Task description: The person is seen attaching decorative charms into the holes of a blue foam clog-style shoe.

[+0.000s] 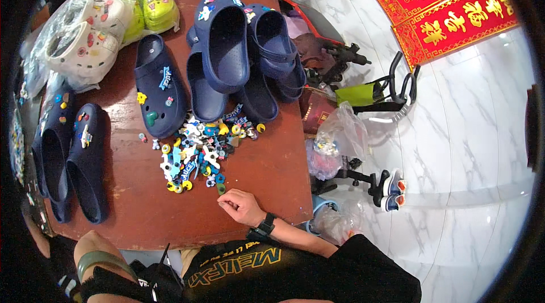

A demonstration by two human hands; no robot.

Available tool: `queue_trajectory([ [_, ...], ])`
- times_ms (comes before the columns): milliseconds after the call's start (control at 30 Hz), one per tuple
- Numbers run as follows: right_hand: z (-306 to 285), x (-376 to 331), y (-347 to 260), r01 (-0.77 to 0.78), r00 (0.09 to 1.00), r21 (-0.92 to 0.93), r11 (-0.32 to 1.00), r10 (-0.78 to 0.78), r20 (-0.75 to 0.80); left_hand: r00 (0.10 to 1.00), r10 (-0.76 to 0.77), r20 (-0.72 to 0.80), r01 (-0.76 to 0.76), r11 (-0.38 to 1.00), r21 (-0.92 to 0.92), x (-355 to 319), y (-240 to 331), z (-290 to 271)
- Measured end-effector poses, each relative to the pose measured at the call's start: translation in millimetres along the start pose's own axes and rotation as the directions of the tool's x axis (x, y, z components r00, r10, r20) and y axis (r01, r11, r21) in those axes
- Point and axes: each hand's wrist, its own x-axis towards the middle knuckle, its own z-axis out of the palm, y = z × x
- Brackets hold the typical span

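My right hand (242, 207), with a dark watch on its wrist, rests low over the near part of the table. Its fingers are curled in and the fingertips pressed together; what they hold, if anything, is too small to make out. Just beyond the fingertips lies a small green shoe charm (221, 189). Farther off is a heap of mixed shoe charms (198, 147) in white, blue and yellow. A navy clog (160, 84) with several charms on its top stands behind the heap. At lower left, a bare limb with a greenish band shows no fingers, so my left hand's state is unclear.
More navy clogs (226, 56) are piled at the table's far right. Others, including a navy clog (88, 161), stand at the left. White clogs (85, 47) and lime-green clogs (156, 7) sit in clear plastic farther back. Beyond the brown table's (267, 172) right edge are bags.
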Motion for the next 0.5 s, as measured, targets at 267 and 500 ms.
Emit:
queue_trajectory([
  [267,15.0,12.6,3.6,0.070,0.998,-0.034,0.997,-0.070,-0.003,0.991,0.079,-0.107,-0.065,0.990,0.124,2.5,28.9,-18.5],
  [500,4.6,2.7,4.5,0.018,0.992,-0.069,0.997,-0.027,-0.120,0.881,0.411,0.236,-0.470,0.697,0.542,-6.2,71.9,-23.5],
])
